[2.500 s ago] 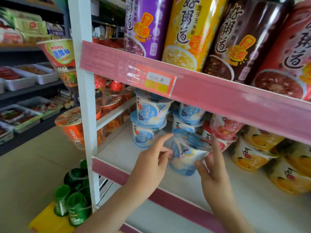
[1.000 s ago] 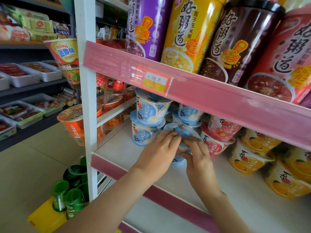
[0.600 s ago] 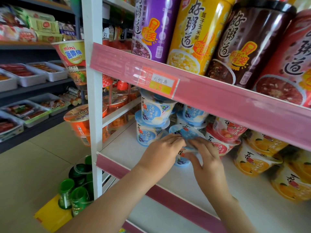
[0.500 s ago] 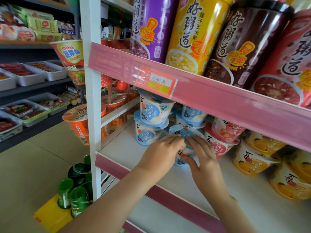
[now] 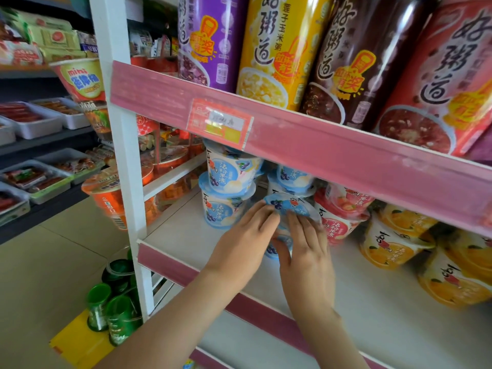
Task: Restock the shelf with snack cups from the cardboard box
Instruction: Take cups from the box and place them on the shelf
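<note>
A blue blueberry snack cup [image 5: 288, 206] stands on the white shelf [image 5: 183, 230] in front of the other blue cups. Both my hands are on it. My left hand [image 5: 247, 233] holds its left side with fingers wrapped to the lid edge. My right hand [image 5: 306, 246] lies over its right side and front, thumb curled under near the base. Two stacked blue cups [image 5: 226, 193] stand just left of it. Red strawberry cups [image 5: 338, 217] stand just right. The cardboard box is out of view.
Orange cups [image 5: 396, 241] fill the shelf's right part. A pink-edged upper shelf [image 5: 319, 147] with tall porridge tubs [image 5: 277, 46] hangs low over the cups. The white upright post [image 5: 125, 161] bounds the left. Green bottles [image 5: 114, 302] stand on the floor.
Earlier both hands carried the blue cup in the air in front of the shelf; they have since set it down on the shelf and pushed it slightly back between the blue and red cups.
</note>
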The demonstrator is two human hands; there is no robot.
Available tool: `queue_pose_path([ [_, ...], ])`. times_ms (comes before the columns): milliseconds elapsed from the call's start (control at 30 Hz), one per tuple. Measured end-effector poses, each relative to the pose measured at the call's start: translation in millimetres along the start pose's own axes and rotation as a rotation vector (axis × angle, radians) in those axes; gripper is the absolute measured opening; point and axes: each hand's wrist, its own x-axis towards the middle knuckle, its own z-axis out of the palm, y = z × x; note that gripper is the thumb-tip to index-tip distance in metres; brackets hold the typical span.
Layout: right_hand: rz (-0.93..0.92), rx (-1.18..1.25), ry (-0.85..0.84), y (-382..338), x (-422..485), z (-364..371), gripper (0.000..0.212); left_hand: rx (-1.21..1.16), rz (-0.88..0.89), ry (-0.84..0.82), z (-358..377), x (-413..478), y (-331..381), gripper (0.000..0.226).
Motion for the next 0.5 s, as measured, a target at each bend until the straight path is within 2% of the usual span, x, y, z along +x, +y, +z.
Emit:
queue_pose_path([
  [133,0.007,-0.013,-0.011,0.1,0.3,0.0,0.054,0.08,-0.046,-0.055,-3.0,1.8,7.0,0.042],
  [267,0.007,-0.001,0.003,-7.7,-6.2,-6.5,0.054,0.126,-0.077,-0.068,-16.0,-11.4,13.6,0.042],
  [367,-0.03,0.059,0.005,-32.5,-20.4,-20.4,0.05,0.123,-0.104,-0.081,-38.6,-43.8,14.0,0.042],
  [500,-0.038,0.156,-0.1,-84.2,-57.7,-37.8,0.047,0.103,-0.223,-0.086,-83.3,-110.3,6.9,0.041],
])
